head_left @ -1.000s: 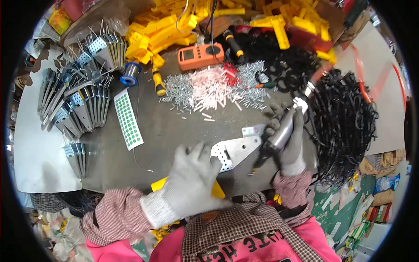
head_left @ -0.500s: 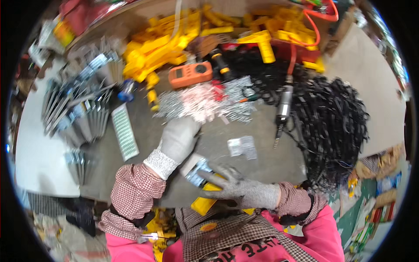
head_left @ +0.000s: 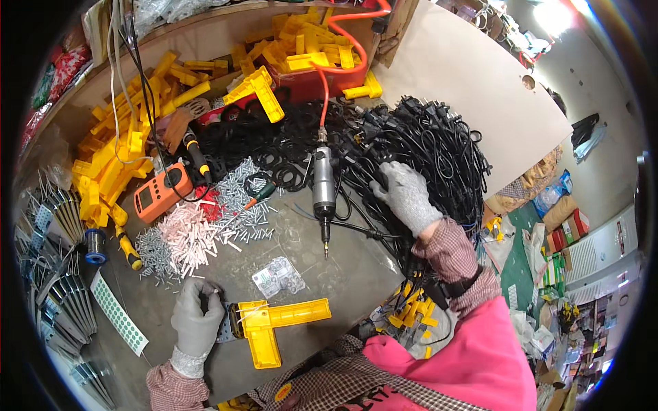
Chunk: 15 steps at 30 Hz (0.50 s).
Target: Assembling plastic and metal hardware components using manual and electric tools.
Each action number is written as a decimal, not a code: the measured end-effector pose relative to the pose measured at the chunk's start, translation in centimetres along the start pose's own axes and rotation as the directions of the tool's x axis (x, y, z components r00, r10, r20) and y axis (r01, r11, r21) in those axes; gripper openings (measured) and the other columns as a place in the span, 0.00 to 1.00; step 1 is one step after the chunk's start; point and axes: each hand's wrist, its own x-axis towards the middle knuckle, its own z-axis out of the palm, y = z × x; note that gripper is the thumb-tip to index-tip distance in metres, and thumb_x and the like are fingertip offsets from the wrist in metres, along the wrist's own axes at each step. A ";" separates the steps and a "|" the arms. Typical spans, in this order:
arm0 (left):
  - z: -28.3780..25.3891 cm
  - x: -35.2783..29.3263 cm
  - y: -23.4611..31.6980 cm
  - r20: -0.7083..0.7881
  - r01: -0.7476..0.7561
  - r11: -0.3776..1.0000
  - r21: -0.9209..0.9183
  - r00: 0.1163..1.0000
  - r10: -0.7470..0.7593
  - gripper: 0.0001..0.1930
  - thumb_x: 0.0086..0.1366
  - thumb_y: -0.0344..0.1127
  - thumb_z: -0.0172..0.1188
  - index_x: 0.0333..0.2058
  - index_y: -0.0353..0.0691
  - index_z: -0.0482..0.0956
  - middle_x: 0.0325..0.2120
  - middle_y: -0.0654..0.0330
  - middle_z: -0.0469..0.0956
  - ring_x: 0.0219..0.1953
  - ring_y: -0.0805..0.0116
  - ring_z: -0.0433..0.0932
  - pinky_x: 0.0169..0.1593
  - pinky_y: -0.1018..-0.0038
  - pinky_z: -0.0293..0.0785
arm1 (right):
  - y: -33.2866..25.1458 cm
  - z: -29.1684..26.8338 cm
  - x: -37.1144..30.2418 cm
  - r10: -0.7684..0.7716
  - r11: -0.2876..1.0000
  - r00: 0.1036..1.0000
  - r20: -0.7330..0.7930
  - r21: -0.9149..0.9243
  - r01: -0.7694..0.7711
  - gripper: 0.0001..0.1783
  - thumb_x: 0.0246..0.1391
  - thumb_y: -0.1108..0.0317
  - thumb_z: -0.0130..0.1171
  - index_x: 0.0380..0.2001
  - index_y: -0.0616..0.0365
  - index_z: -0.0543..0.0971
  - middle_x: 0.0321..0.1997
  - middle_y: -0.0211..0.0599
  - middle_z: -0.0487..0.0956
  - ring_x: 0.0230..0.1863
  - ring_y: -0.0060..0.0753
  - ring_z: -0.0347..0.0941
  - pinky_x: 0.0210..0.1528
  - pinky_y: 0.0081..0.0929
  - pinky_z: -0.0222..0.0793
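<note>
My left hand (head_left: pixel 195 318), in a grey glove, is at the near left of the table, thumb and forefinger pinched together. Whatever they hold is too small to make out. Beside it lies a yellow plastic handle shell (head_left: pixel 291 314), hollow side up, with a metal piece (head_left: pixel 226 322) at its left end. Out to the right, my right hand (head_left: pixel 410 198), gloved too, rests on a heap of black power cords (head_left: pixel 439 140). Its thumb and fingers are apart, and no cord is clearly gripped.
A powered screwdriver (head_left: pixel 324 181) hangs on an orange hose. Near it are screws (head_left: pixel 250 192), pink plugs (head_left: pixel 188 240), an orange meter (head_left: pixel 163 192) and a small clear bag (head_left: pixel 278 277). Metal blades (head_left: pixel 68 294) and a sticker sheet (head_left: pixel 118 312) lie left; yellow shells (head_left: pixel 113 171) are piled behind.
My right hand has left the yellow shell and metal piece and reached right to the black cords. My left hand has drawn back nearer me. The view has swung right.
</note>
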 end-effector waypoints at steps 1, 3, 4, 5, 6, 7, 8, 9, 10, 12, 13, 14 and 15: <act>0.5 0.2 -0.3 -0.083 0.000 0.999 0.044 0.997 0.003 0.07 0.55 0.23 0.60 0.32 0.38 0.73 0.26 0.55 0.77 0.29 0.57 0.77 0.34 0.67 0.73 | 0.0 0.4 0.6 -0.008 0.995 1.000 -0.010 0.097 0.009 0.12 0.53 0.59 0.63 0.34 0.56 0.79 0.34 0.42 0.81 0.40 0.48 0.79 0.42 0.41 0.76; 0.7 -0.4 -1.3 -0.071 -0.096 0.984 0.147 0.992 0.108 0.07 0.55 0.23 0.61 0.32 0.38 0.73 0.25 0.54 0.76 0.28 0.55 0.77 0.33 0.65 0.73 | 0.7 0.2 2.0 0.033 0.950 0.994 0.106 0.305 -0.064 0.15 0.54 0.59 0.61 0.38 0.57 0.75 0.31 0.47 0.81 0.37 0.54 0.80 0.40 0.44 0.77; 0.5 -0.9 -1.2 -0.066 -0.022 0.987 0.158 0.997 0.033 0.08 0.55 0.23 0.61 0.32 0.39 0.72 0.25 0.54 0.76 0.29 0.55 0.77 0.33 0.64 0.73 | 0.6 0.2 2.0 0.107 0.926 0.992 0.064 0.356 -0.123 0.14 0.54 0.60 0.60 0.39 0.57 0.74 0.30 0.49 0.81 0.35 0.55 0.80 0.40 0.45 0.76; 0.3 -1.5 -0.9 -0.062 0.052 0.984 0.169 0.997 -0.042 0.08 0.54 0.23 0.61 0.32 0.39 0.72 0.25 0.54 0.76 0.29 0.54 0.77 0.33 0.63 0.73 | 0.5 0.1 2.0 0.184 0.896 0.983 0.026 0.408 -0.178 0.13 0.55 0.61 0.60 0.39 0.57 0.73 0.29 0.50 0.80 0.34 0.57 0.80 0.39 0.46 0.76; 0.2 -1.9 -0.7 -0.065 0.056 0.985 0.166 0.997 -0.045 0.08 0.54 0.23 0.61 0.32 0.39 0.72 0.25 0.54 0.76 0.29 0.54 0.77 0.33 0.63 0.73 | 1.1 0.8 2.0 0.187 0.874 0.982 -0.040 0.463 -0.147 0.12 0.58 0.62 0.58 0.41 0.56 0.71 0.28 0.51 0.80 0.34 0.57 0.79 0.38 0.46 0.76; 0.0 -2.4 -0.7 -0.091 0.083 0.983 0.164 0.993 -0.069 0.08 0.54 0.23 0.61 0.32 0.39 0.72 0.25 0.54 0.76 0.28 0.53 0.77 0.33 0.62 0.72 | 0.8 0.5 2.1 0.186 0.884 0.974 -0.127 0.455 -0.109 0.10 0.60 0.65 0.56 0.40 0.57 0.71 0.29 0.52 0.79 0.34 0.58 0.79 0.37 0.45 0.76; -0.2 -2.7 -0.8 -0.117 0.110 0.981 0.161 0.989 -0.092 0.09 0.54 0.22 0.61 0.32 0.40 0.72 0.24 0.55 0.76 0.27 0.53 0.77 0.33 0.61 0.72 | 0.6 0.0 2.1 0.234 0.884 0.951 -0.203 0.452 -0.121 0.09 0.61 0.66 0.55 0.42 0.57 0.71 0.30 0.52 0.79 0.35 0.57 0.79 0.37 0.45 0.75; -0.4 -3.0 -1.0 -0.115 0.113 0.981 0.160 0.989 -0.096 0.09 0.54 0.22 0.61 0.32 0.40 0.72 0.24 0.55 0.76 0.27 0.53 0.77 0.33 0.61 0.72 | 0.5 -0.7 2.4 0.280 0.883 0.919 -0.278 0.450 -0.133 0.09 0.62 0.67 0.54 0.43 0.56 0.71 0.31 0.52 0.79 0.36 0.57 0.79 0.38 0.44 0.75; -0.6 -3.3 -1.1 -0.148 0.090 0.980 0.178 0.987 -0.064 0.09 0.54 0.22 0.60 0.32 0.40 0.72 0.24 0.55 0.76 0.27 0.52 0.77 0.32 0.61 0.72 | 1.3 -1.4 2.6 0.217 0.910 0.919 -0.328 0.408 -0.069 0.09 0.62 0.68 0.53 0.44 0.56 0.71 0.34 0.51 0.80 0.38 0.56 0.79 0.40 0.43 0.75; -0.9 -3.6 -1.2 -0.173 0.067 0.980 0.189 0.984 -0.033 0.09 0.54 0.22 0.60 0.32 0.40 0.72 0.24 0.55 0.76 0.26 0.52 0.77 0.32 0.62 0.72 | 2.4 -2.0 2.8 0.236 0.895 0.933 -0.272 0.434 -0.099 0.10 0.63 0.66 0.52 0.45 0.56 0.72 0.38 0.51 0.80 0.42 0.58 0.78 0.44 0.46 0.73; -1.0 -3.7 -1.3 -0.180 0.060 0.979 0.196 0.983 -0.025 0.09 0.53 0.22 0.60 0.32 0.41 0.72 0.24 0.55 0.76 0.27 0.52 0.77 0.32 0.62 0.72 | 2.6 -2.0 3.1 0.250 0.880 0.932 -0.261 0.463 -0.106 0.10 0.64 0.64 0.52 0.45 0.56 0.72 0.39 0.51 0.80 0.43 0.58 0.77 0.45 0.47 0.73; -1.1 -3.7 -1.4 -0.187 0.053 0.978 0.203 0.982 -0.015 0.10 0.53 0.21 0.61 0.32 0.41 0.72 0.24 0.55 0.77 0.27 0.52 0.77 0.32 0.62 0.72 | 2.8 -2.2 3.4 0.203 0.851 0.969 -0.144 0.515 -0.102 0.12 0.63 0.61 0.52 0.46 0.55 0.72 0.41 0.54 0.79 0.47 0.58 0.76 0.48 0.47 0.72; -1.1 -3.9 -1.5 -0.189 0.056 0.978 0.199 0.982 -0.017 0.10 0.53 0.21 0.61 0.32 0.41 0.72 0.24 0.55 0.77 0.27 0.52 0.77 0.32 0.62 0.72 | 3.2 -3.2 2.2 0.243 0.848 0.962 0.124 0.454 -0.272 0.15 0.61 0.59 0.56 0.46 0.56 0.72 0.43 0.51 0.80 0.48 0.55 0.77 0.50 0.44 0.72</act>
